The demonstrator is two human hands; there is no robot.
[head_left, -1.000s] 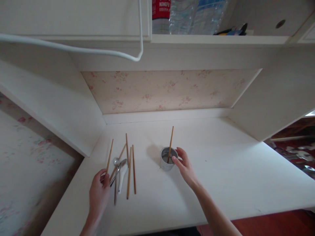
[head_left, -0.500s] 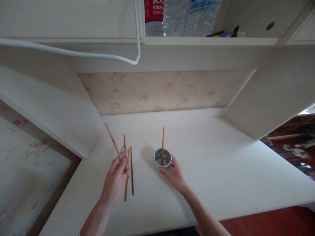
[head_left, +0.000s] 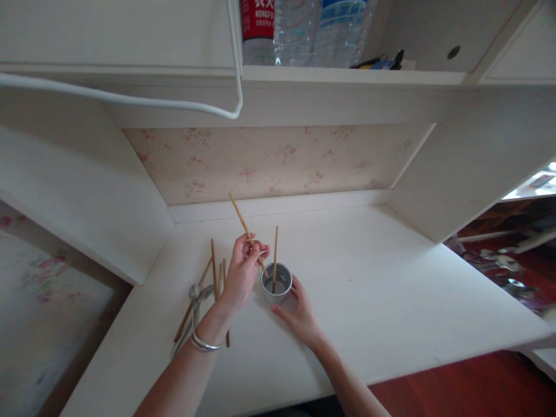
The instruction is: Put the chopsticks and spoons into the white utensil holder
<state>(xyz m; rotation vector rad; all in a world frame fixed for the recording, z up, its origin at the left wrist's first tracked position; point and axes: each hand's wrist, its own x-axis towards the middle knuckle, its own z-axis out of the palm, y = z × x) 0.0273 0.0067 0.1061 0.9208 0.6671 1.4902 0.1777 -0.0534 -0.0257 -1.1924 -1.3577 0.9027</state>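
One left hand (head_left: 248, 260): pinched a single chopstick (head_left: 241, 216) below its middle, probably for control of the lower tip, which slanted to the cup's mouth; whether it touched the metal could not be told.
One right hand (head_left: 299, 315): curved loosely about the cup's near right side, apparently to stop it sliding; how firmly it gripped could not be told.
One cup (head_left: 275, 297): stood upright on the counter (head_left: 369, 295), between the hands, its open top facing up, which likely suited long, thin things.
Standing stick (head_left: 276, 249): one, nearly upright in the cup, seemingly propped by its wall.
Loose sticks (head_left: 226, 307): at least four, lying left of the cup, perhaps grouped for easy reach by that arm.
Spoons (head_left: 206, 292): at least two, among those sticks; the forearm hid part of the pile.
Bottles (head_left: 294, 35): three visible on the shelf above, upright side by side.
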